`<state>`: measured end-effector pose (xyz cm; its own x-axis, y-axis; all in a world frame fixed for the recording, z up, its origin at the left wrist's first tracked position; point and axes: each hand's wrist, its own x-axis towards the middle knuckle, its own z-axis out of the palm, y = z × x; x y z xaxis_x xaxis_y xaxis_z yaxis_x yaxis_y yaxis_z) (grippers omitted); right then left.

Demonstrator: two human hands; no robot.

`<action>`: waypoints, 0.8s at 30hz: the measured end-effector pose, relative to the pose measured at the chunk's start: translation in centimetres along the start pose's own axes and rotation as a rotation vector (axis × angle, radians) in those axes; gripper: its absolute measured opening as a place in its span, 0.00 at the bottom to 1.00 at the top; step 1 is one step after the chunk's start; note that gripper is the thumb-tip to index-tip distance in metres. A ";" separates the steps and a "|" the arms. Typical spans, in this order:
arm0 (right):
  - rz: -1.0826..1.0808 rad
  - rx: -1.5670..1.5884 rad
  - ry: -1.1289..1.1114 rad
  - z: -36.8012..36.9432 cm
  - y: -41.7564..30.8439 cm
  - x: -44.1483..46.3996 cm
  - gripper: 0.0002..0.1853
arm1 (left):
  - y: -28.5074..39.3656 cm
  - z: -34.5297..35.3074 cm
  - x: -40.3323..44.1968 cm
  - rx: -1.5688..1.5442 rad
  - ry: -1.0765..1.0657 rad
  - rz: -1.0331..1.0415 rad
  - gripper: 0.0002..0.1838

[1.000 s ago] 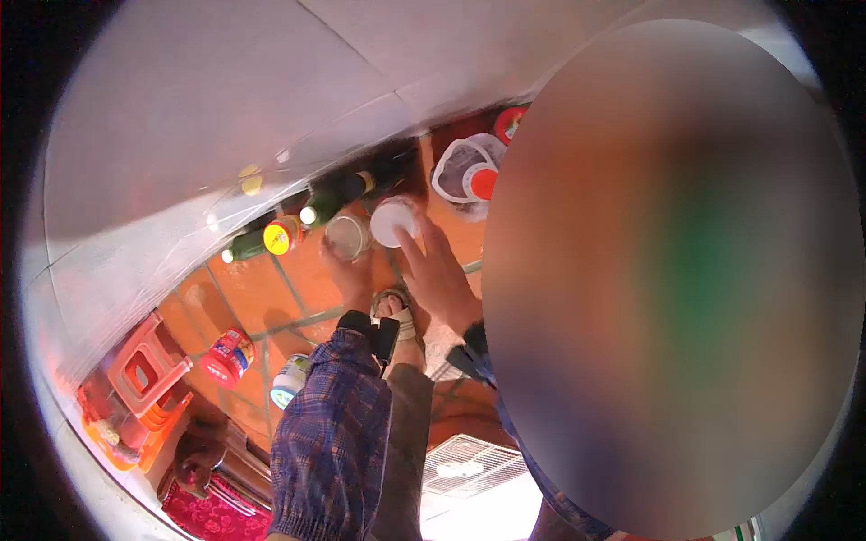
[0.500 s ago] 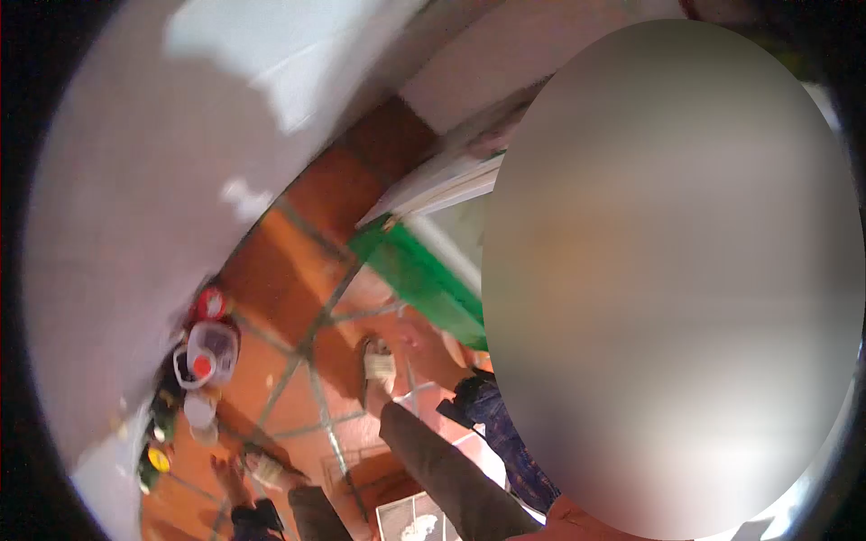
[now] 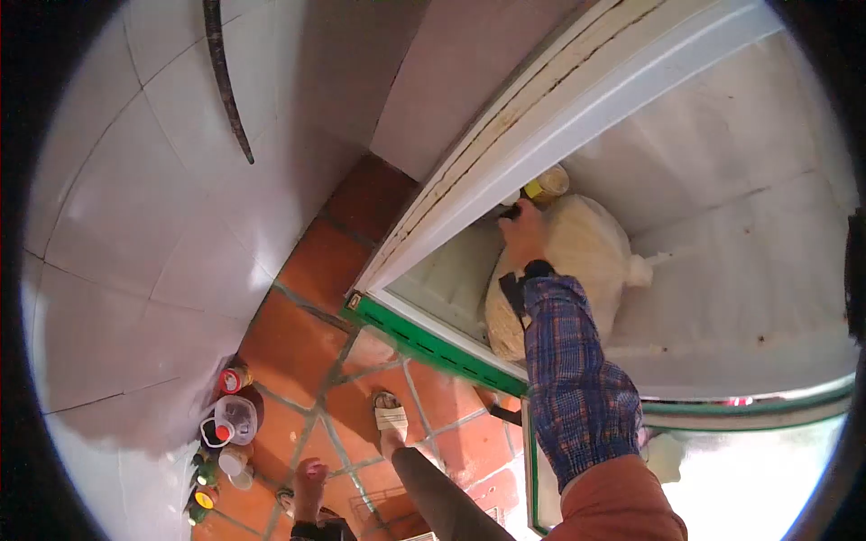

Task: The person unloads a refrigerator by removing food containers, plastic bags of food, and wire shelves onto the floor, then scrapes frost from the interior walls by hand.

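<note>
You can read no text, brand, number or sign in this view. Refer to the marked surfaces as follows. Just beyond the fingertips of your right hand (image 3: 528, 233), a jar (image 3: 557, 178) bears a yellow label (image 3: 534, 189); its print is too small to resolve. Well to the left of and beyond the fingers of your left hand (image 3: 311, 485), a red lid (image 3: 231, 380) carries a pale mark in which you cannot distinguish characters. Left of the same fingers, a yellow lid (image 3: 207, 497) shows a reddish mark, equally illegible.
</note>
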<state>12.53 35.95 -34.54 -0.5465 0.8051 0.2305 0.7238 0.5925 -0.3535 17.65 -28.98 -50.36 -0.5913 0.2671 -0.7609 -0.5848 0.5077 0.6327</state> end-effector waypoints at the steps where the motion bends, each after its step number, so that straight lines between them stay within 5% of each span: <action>1: -0.003 0.005 0.094 0.4 0.1 1.5 0.24 | 0.4 0.9 0.1 -0.022 -0.020 0.044 0.14; 2: -0.013 0.020 0.086 1.3 1.2 3.0 0.24 | 0.7 1.6 0.2 -0.042 -0.037 0.091 0.14; 4: -0.109 0.184 -0.057 4.8 5.7 6.8 0.44 | 1.0 2.8 0.1 -0.080 -0.051 0.063 0.14; 5: -0.298 0.022 0.000 8.6 9.6 9.2 0.49 | 0.8 3.4 0.0 -0.113 -0.087 0.033 0.14; 9: -0.289 -0.207 0.066 13.2 12.4 10.8 0.56 | -2.1 3.2 -2.0 0.033 -0.072 0.104 0.13; 12: 0.039 -0.089 -0.116 9.5 7.0 8.4 0.52 | -3.2 0.2 -6.5 0.185 -0.108 0.236 0.16; 14: -0.020 -0.050 -0.076 11.2 9.5 8.4 0.46 | -8.9 -2.8 -8.9 0.232 -0.099 -0.009 0.14; 16: -0.042 0.173 -0.076 10.2 8.4 7.4 0.46 | -10.1 -3.6 -10.9 0.320 -0.119 -0.020 0.16; 20: 0.086 0.097 -0.132 0.7 -1.9 -2.0 0.44 | -6.2 -7.2 -22.8 0.677 -0.157 -0.163 0.26; 21: -0.010 0.185 -0.237 -3.1 -5.4 -5.4 0.41 | -15.4 -7.9 -24.7 0.834 -0.080 0.041 0.39; 23: -0.065 0.065 -0.141 -3.1 -6.3 -10.4 0.38 | -7.4 -6.0 -26.3 0.485 -0.026 -0.229 0.50; 24: -0.090 0.143 -0.235 -4.3 -8.8 -14.0 0.38 | -9.1 -5.3 -27.2 0.560 0.038 -0.201 0.53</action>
<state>15.62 19.56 -30.71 -0.7006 0.7114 0.0560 0.6104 0.6381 -0.4694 36.08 -45.20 -34.69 -0.5250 0.0968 -0.8456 -0.3114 0.9028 0.2968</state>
